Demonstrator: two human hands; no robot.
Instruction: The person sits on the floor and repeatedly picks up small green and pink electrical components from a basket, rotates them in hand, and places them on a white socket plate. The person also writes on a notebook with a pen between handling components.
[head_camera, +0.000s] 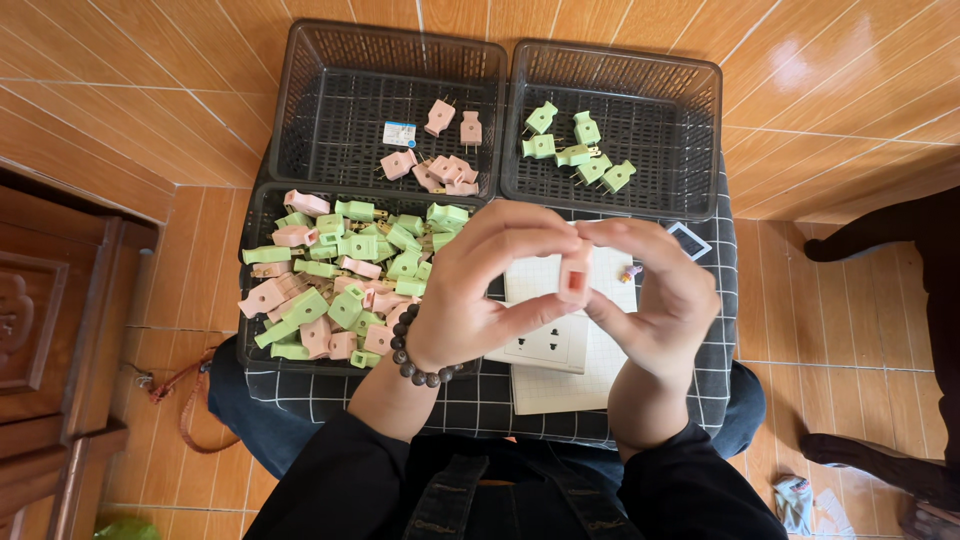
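Both of my hands meet over my lap around one small pink plug. My left hand, with a dark bead bracelet at the wrist, pinches it from the left and my right hand grips it from the right. Under the hands lies a white wall socket plate on a white gridded sheet. A black basket at the left holds a mixed heap of pink and green plugs.
Two black baskets stand at the back: one with several pink plugs and a small white card, one with several green plugs. A checked cloth covers my lap. Wooden furniture stands left, dark furniture legs right.
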